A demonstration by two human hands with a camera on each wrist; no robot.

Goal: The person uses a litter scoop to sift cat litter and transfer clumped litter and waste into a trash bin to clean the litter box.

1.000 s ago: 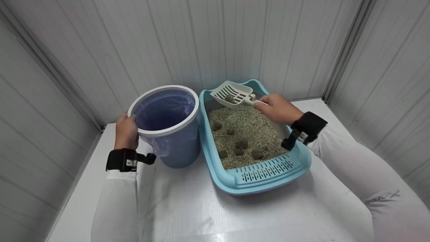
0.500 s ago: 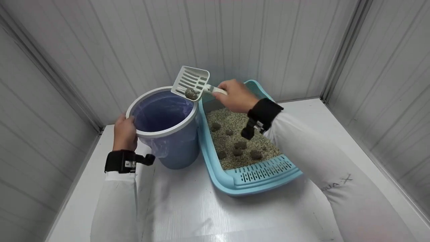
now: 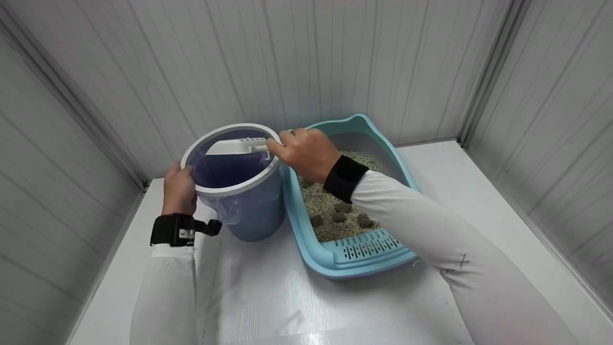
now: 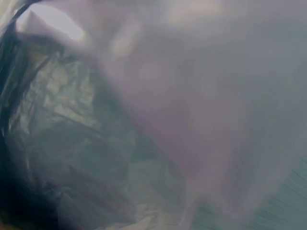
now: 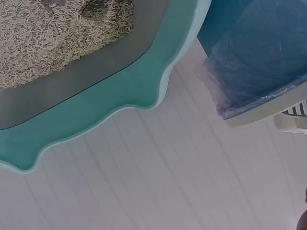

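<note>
My right hand (image 3: 304, 151) grips the handle of a white slotted scoop (image 3: 234, 146), which is turned over inside the mouth of a blue bin (image 3: 254, 211) lined with a clear bag. My left hand (image 3: 178, 187) grips the bin's white rim (image 3: 210, 189) on its left side. To the right of the bin stands a light-blue litter tray (image 3: 357, 256) with pale litter and several dark clumps (image 3: 342, 207). The right wrist view shows the tray's scalloped edge (image 5: 158, 86), the litter (image 5: 43, 33) and the bagged bin (image 5: 259, 62). The left wrist view is a blur of crumpled bag (image 4: 72, 143).
Everything stands on a white tabletop (image 3: 268, 306) closed in by white panelled walls (image 3: 306, 62) at the back and on both sides. The tray's front end has a slotted grille (image 3: 368, 247).
My right hand has carried the scoop with a clump from over the tray leftwards to the bin and turned it over inside the bin's mouth. The left hand has stayed on the rim.
</note>
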